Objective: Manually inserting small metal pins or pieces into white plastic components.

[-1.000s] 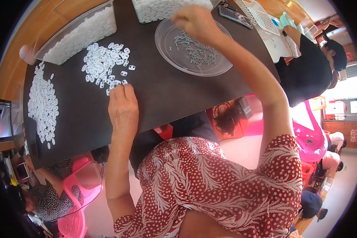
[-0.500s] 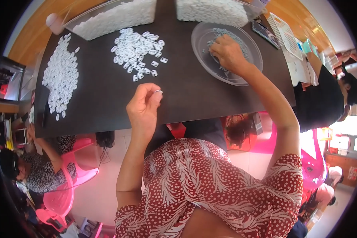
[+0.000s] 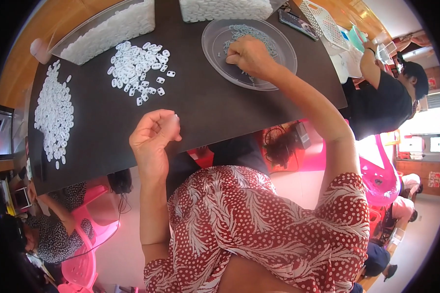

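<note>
Just off the table's front edge, my left hand [image 3: 154,136] is closed, thumb against fingers, with a bit of a small white plastic piece showing at the fingertips. My right hand [image 3: 252,56] is over a clear round dish [image 3: 215,66], its fingers pinched together; whatever they hold is hidden. Small grey-blue pin-like parts [image 3: 254,34] lie spread in that dish. Between the dish and the left side is a pile of white oval pieces with holes [image 3: 132,68]. Farther left lies a long heap of white oval pieces [image 3: 56,112].
Two clear bins, a left bin [image 3: 102,36] and a right bin [image 3: 227,10], hold many white pieces at the back. A phone [image 3: 298,24] and a white perforated basket [image 3: 322,24] are at the far right. Other people sit on both sides, near pink chairs [image 3: 78,263].
The view has shifted, so the table appears tilted and farther left. My right hand stays over the dish, now with fingers closer together; my left hand still pinches the white piece.
</note>
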Motion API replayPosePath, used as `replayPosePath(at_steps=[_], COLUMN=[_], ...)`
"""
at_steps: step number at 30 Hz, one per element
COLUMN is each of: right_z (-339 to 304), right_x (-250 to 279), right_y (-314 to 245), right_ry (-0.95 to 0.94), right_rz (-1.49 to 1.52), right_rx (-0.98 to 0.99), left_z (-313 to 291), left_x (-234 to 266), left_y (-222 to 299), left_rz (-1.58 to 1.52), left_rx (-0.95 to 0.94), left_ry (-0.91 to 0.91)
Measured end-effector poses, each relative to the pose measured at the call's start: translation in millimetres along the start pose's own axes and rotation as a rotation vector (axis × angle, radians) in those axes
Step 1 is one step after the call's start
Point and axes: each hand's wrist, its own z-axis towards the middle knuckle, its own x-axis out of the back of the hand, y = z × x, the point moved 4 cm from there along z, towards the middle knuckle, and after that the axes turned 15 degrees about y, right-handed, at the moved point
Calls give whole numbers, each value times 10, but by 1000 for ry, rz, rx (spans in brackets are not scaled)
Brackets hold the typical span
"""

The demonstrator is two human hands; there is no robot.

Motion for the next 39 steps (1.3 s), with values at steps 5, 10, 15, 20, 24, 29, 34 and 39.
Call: replayPosePath(at_steps=[5, 10, 15, 20, 24, 29, 34, 39], right_z=[9, 45, 32, 22, 18, 34, 33, -23], right_x=[-101, -48, -1, -3, -89, -54, 162, 343], right_y=[-1, 2, -14, -84, -150, -193, -306, -747], right_ry=[-36, -127, -49, -74, 10, -63, 10, -6], right_rz=[-64, -114, 28, 128, 44, 54, 106, 339], right_rx=[14, -69, -107, -98, 120, 131, 19, -275], left_z=[-42, -61, -86, -70, -82, -89, -107, -89], left_x=[-6, -17, 42, 57, 69, 56, 81, 96], left_y=[-38, -49, -54, -88, -74, -97, -82, -24], left_rz=[-60, -13, -48, -16, 4, -73, -115, -143], left_rx=[49, 60, 24, 17, 43, 118, 130, 82], left_ry=[-4, 5, 5, 27, 71, 82, 80, 88])
